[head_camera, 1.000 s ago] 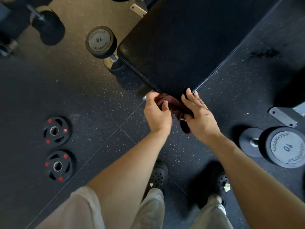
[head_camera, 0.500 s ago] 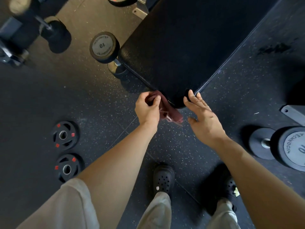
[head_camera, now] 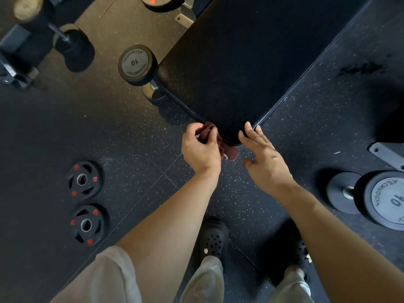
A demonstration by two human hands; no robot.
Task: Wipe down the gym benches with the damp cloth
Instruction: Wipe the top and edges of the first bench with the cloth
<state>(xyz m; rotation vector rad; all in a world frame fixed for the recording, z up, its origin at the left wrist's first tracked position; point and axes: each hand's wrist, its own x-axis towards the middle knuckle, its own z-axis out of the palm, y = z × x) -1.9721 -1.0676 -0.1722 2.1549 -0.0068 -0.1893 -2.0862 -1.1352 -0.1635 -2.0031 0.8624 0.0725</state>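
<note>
The damp cloth (head_camera: pixel 227 149), a dark red rag, was bunched in the left hand (head_camera: pixel 200 149), whose fingers were curled round it, and it was held against the near end of the bench (head_camera: pixel 240 62) just below the corner of the pad, with a loose tail hanging free under the edge. The right hand (head_camera: pixel 265 162) held nothing; its fingers were straight and spread, the tips touching the near right corner of the pad. No wet streak or sheen could be made out on the dark upholstery (the surface was too dim and grainy to tell), so how much of the top had been covered could not be judged. The work appeared to be at the end edge of this one bench, with its long top and sides, and any other benches, seemingly left to be wiped. Dumbbells (head_camera: pixel 136 62) and weight plates (head_camera: pixel 84 179) lay on the floor (head_camera: pixel 109 119) beside it.
</note>
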